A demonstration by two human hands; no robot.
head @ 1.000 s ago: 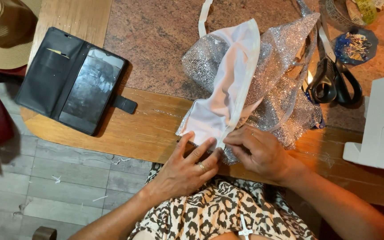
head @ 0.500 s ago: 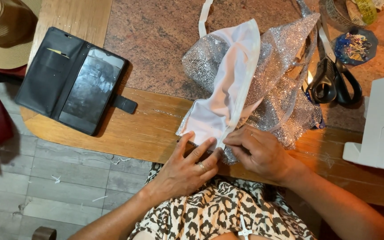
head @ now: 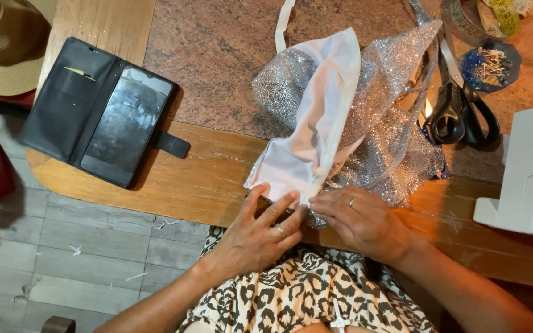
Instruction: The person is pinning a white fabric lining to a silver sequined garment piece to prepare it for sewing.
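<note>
Head view, looking down: a silver glittery garment [head: 396, 142] with white lining [head: 316, 123] lies at the near edge of the wooden bench [head: 174, 185]. The left hand [head: 260, 234], fingers spread flat, presses the hem; the right hand [head: 359, 219] curls loosely beside it, fingertips on the seam. This looks like smoothing or folding the edge; pinning it would need both hands steady. Black scissors [head: 458, 114] lie near.

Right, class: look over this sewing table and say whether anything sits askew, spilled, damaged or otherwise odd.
One thing stands out: the open black phone case lies at the rounded corner of the wooden table, its left edge close to the rim. Bits of thread litter the grey floor. Both hands, left hand and right hand, press the white and silver fabric.
</note>
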